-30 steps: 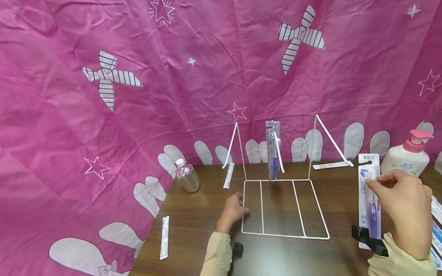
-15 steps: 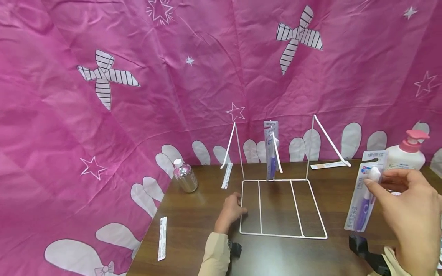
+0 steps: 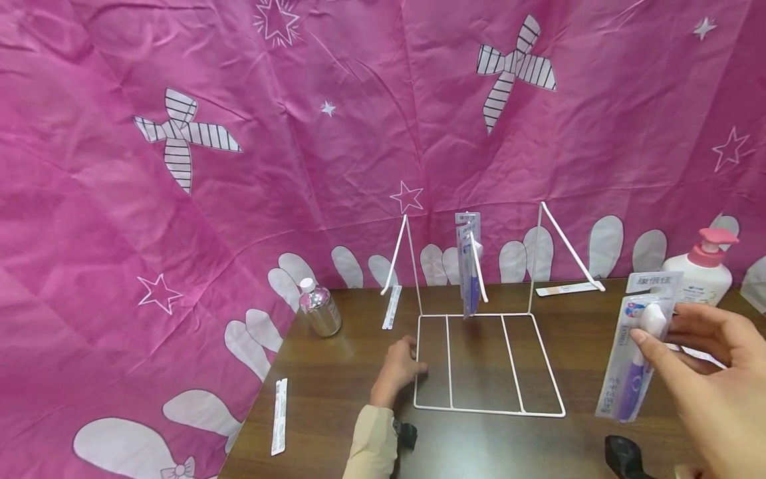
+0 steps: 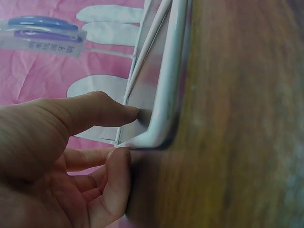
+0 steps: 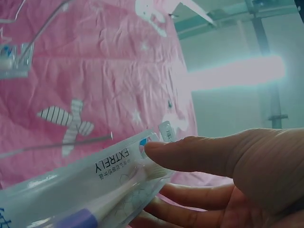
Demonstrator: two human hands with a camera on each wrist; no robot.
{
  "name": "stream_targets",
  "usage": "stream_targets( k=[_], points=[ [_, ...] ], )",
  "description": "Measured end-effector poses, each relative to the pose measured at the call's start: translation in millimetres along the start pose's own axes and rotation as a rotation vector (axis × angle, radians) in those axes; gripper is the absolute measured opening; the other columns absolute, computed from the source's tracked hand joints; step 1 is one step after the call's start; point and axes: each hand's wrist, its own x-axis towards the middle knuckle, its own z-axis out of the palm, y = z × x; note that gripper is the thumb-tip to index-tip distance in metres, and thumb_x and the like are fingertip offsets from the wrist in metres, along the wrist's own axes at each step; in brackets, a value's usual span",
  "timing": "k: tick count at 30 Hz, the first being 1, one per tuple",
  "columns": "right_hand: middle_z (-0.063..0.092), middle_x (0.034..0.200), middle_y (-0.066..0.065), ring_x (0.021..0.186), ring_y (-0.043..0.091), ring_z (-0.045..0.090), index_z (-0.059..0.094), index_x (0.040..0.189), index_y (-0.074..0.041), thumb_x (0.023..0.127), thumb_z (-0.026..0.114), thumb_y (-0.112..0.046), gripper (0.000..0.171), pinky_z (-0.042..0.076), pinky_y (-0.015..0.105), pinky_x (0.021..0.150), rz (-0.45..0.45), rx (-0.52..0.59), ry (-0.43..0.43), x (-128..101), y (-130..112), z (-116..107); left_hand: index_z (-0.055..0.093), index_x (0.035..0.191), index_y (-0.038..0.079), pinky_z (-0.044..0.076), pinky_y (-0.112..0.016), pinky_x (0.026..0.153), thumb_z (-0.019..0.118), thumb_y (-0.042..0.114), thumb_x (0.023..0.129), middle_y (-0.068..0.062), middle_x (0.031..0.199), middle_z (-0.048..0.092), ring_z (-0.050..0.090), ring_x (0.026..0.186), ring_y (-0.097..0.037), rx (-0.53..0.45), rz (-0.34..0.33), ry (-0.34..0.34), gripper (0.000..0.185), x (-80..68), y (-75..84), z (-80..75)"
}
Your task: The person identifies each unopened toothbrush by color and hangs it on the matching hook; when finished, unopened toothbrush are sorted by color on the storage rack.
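Note:
A packaged toothbrush [image 3: 633, 372] with a purple handle is pinched near its top by my right hand [image 3: 712, 366], thumb on the front and fingers behind. Its card has a hook slot at the top, and it tilts to the right of the white wire rack [image 3: 520, 372]. In the right wrist view the thumb presses the clear pack [image 5: 128, 175] by the brush head. My left hand [image 3: 396, 369] holds the rack's left side bar, thumb inside and fingers outside, as the left wrist view shows. Packaged toothbrushes [image 3: 469, 266] hang from the rack's middle prong.
A pump bottle [image 3: 697, 276] stands behind my right hand. A silver bottle [image 3: 320, 309] with a white cap is at back left. Flat strips lie on the table: a left one [image 3: 279, 416], one [image 3: 391, 307] behind the rack, another [image 3: 568, 289] at right. The rack's side prongs [image 3: 571, 246] jut forward.
My right hand has lifted the packaged toothbrush and brought it slightly leftward, tilting its lower end to the left. My left hand has stayed at the rack's side bar.

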Motion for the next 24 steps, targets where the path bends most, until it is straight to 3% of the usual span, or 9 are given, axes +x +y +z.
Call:
stream_targets(
  k=[8, 12, 24],
  points=[
    [0.066, 0.092, -0.020, 0.083, -0.006, 0.062, 0.070, 0.116, -0.006, 0.071, 0.086, 0.008, 0.050, 0.046, 0.002, 0.074, -0.184, -0.104, -0.091, -15.9, -20.9, 12.6, 0.059, 0.119, -0.009, 0.049, -0.025, 0.043, 0.080, -0.004, 0.070, -0.003, 0.076, 0.054, 0.053, 0.046, -0.011, -0.012, -0.004, -0.008, 0.054, 2.4, -1.2, 1.3],
    [0.065, 0.089, -0.022, 0.080, -0.008, 0.062, 0.070, 0.115, -0.007, 0.069, 0.089, 0.004, 0.050, 0.047, 0.003, 0.073, -0.241, -0.117, -0.152, -22.0, -27.5, 22.1, 0.059, 0.120, -0.008, 0.048, -0.024, 0.042, 0.080, -0.004, 0.070, -0.002, 0.077, 0.054, 0.053, 0.045, -0.010, -0.023, -0.004, -0.010, 0.054, 3.2, -2.1, 1.3],
    [0.071, 0.089, -0.003, 0.079, 0.003, 0.066, 0.071, 0.112, -0.010, 0.069, 0.090, 0.004, 0.049, 0.052, 0.010, 0.071, -0.272, -0.009, -0.284, -36.7, -37.9, 45.0, 0.059, 0.113, -0.008, 0.049, -0.025, 0.042, 0.079, -0.007, 0.068, -0.003, 0.075, 0.053, 0.053, 0.046, -0.011, -0.025, 0.012, -0.003, 0.049, 0.7, -1.4, 0.4]
  ],
)
